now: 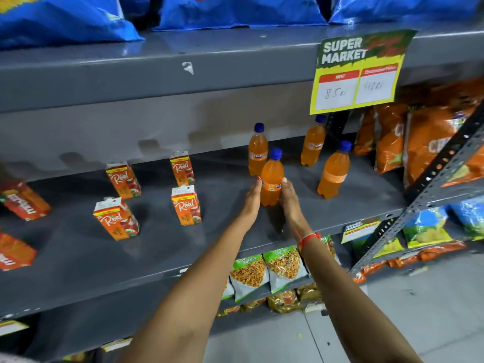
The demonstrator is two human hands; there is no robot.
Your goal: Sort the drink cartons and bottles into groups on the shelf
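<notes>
Left hand [252, 197], right hand [289, 197] flank upright bottle [271, 179], touching.

Four orange bottles [271, 179], four upright Real cartons [186, 204], two hands [252, 197].

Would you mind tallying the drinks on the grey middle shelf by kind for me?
Orange soda bottles: 4
Upright Real juice cartons: 4
Cartons lying flat at the left edge: 2
Total: 10

Four upright orange bottles [272, 176] with blue caps stand right of four upright Real cartons [186, 205] on the grey shelf [78, 258]
</notes>
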